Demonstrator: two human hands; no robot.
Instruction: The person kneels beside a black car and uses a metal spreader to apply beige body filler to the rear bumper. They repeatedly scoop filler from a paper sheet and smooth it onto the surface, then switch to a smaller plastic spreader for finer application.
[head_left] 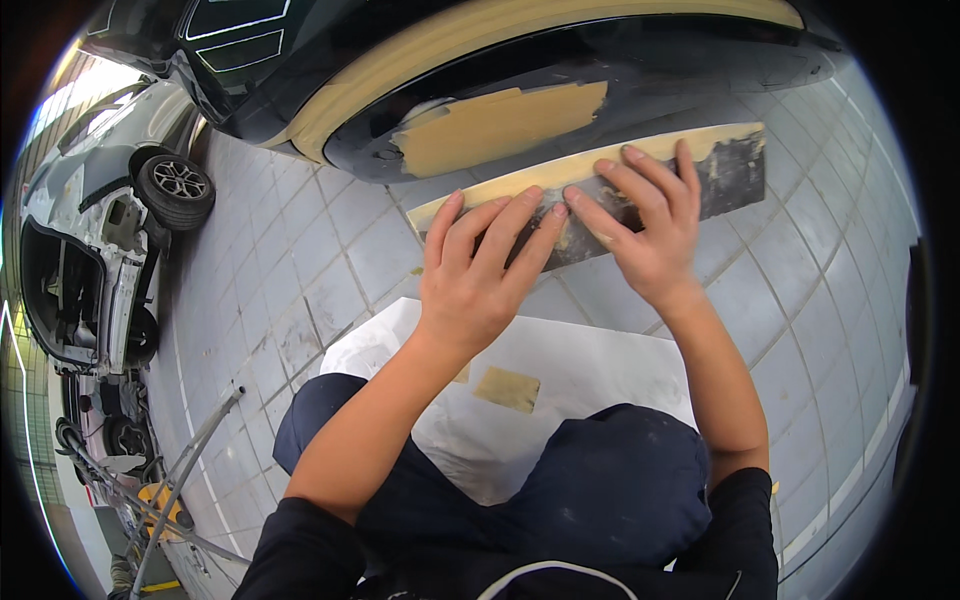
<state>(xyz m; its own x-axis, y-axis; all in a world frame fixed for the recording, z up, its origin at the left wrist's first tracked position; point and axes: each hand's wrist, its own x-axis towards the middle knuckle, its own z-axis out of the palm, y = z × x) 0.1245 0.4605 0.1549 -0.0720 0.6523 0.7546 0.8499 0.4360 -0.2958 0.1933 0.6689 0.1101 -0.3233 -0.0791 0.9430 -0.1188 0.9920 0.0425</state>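
A long, dark, flexible filler spreader (738, 168) spans both of my hands, its far edge coated with a band of tan body filler. My left hand (475, 265) grips its left half, fingers laid across the blade. Around the right half, my right hand (655, 225) has its fingers spread over the face; the undersides of both grips are hidden. Just beyond the blade is the dark car panel (360, 150), which carries a tan filler patch (500, 125). A long curved tan band (420, 65) runs above that patch. The blade appears apart from the panel.
White sheeting (620, 355) lies on the tiled floor (790, 290) before my knees, with a tan rectangular patch (507, 390) on it. At left stands a partly stripped light-coloured car (85, 190) with an exposed wheel (177, 190). Grey metal stand bars (195, 450) rise at lower left.
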